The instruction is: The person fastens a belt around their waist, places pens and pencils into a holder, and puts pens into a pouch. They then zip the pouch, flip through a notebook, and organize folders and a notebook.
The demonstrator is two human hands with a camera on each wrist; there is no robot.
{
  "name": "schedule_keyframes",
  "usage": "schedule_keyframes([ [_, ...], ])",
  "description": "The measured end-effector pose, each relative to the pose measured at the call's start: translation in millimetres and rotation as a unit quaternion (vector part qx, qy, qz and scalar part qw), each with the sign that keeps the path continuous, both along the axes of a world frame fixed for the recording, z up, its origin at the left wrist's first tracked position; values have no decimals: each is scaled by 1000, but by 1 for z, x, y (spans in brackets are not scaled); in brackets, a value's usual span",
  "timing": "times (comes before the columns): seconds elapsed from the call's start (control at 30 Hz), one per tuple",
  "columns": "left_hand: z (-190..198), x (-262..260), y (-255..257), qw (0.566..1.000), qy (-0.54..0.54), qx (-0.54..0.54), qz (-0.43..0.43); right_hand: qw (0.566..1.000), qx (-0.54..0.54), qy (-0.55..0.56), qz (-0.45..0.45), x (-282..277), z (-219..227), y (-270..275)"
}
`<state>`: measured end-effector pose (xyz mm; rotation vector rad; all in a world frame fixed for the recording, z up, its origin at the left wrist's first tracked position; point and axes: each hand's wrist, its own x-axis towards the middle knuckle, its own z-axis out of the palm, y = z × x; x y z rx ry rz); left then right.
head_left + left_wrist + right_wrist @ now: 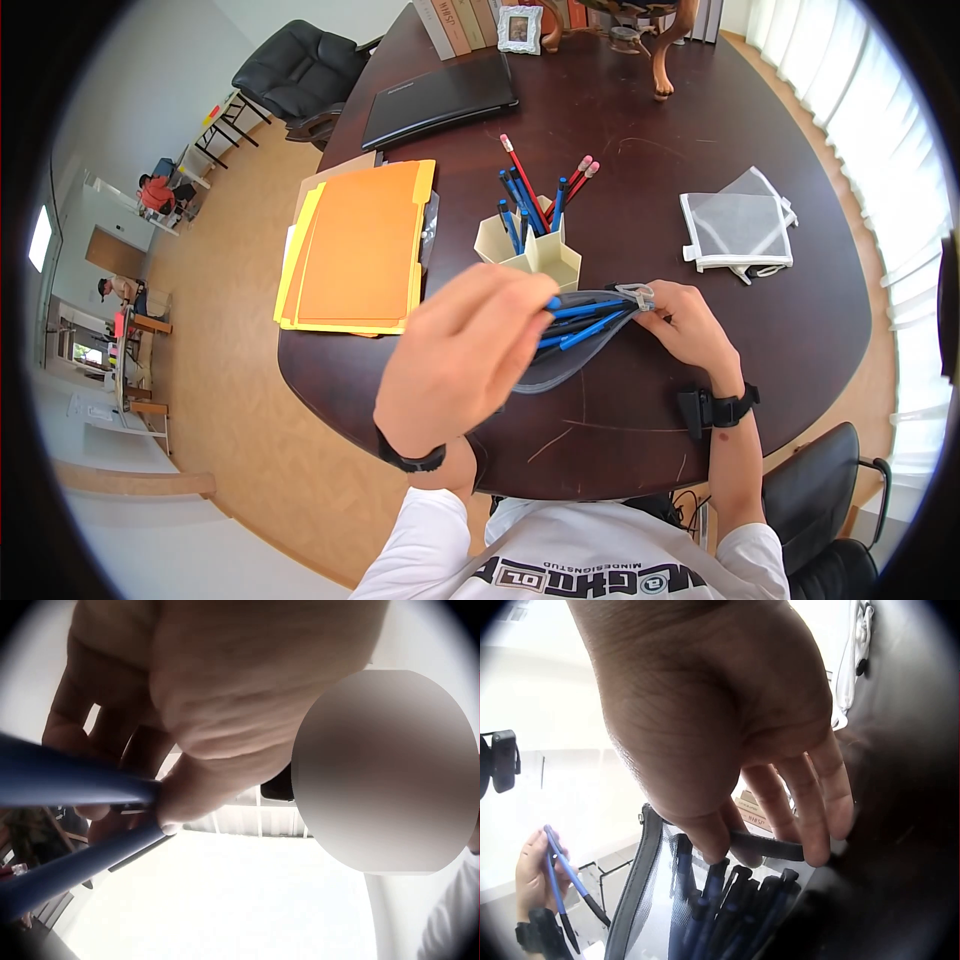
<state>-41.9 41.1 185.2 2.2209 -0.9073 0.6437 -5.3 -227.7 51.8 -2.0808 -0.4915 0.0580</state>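
Observation:
My left hand (455,355) is raised over the near side of the desk, left of a grey-edged mesh zip pouch (545,380). Between its thumb and fingers it pinches two blue pens (570,874) with black ends, which also show large in the left wrist view. My right hand (690,325) grips the pouch's edge at the zipper end, fingers and thumb on the rim (769,845). The pouch gapes, and several blue and black pens (595,325) lie inside. Just behind it stands a cream hexagonal pen holder (560,262) with blue pens and red pencils upright in it.
Orange and yellow folders (360,245) lie at the left, below a black laptop (440,100). White-edged mesh pouches (740,232) lie at the right. Books (465,22), a small picture frame (519,30) and a figure's legs (662,60) stand at the back.

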Motion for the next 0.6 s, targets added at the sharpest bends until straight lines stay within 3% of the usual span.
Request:
schedule_keyframes([
  [0.13,-8,-1,-16,996,57,48,-39,1000,5,-4,1,0,-2,0],
  [0.27,-26,1,-25,984,97,147,-17,1000,5,-9,0,1,-3,-1],
  [0.47,-28,8,-25,982,113,153,4,1000,-9,-12,4,1,-4,-2],
  [0.6,-21,9,-20,992,73,93,34,1000,22,-16,-2,0,-6,-1],
])
